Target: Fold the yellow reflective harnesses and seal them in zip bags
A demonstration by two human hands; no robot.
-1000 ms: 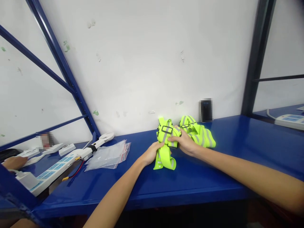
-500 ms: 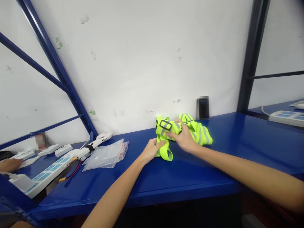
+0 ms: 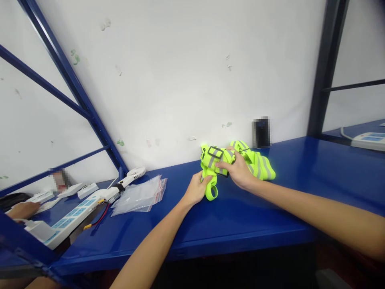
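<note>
A neon yellow reflective strap harness with grey stripes and black buckles lies bunched on the blue shelf near the wall. My left hand grips its lower loop from the left, fingers curled round the strap. My right hand is closed over the top of the bundle, pressing on the folded straps beside a black buckle. A second neon yellow harness lies just behind my right hand, touching the first.
Clear zip bags lie to the left. Beyond them are a small white fan and a white power strip with a red wire. Another person's hand rests far left. A dark blurred object stands by the wall. Blue frame posts rise on both sides.
The hanging loop of the harness has been gathered up and shortened against the bundle. Both hands shifted slightly toward the wall, still holding it.
</note>
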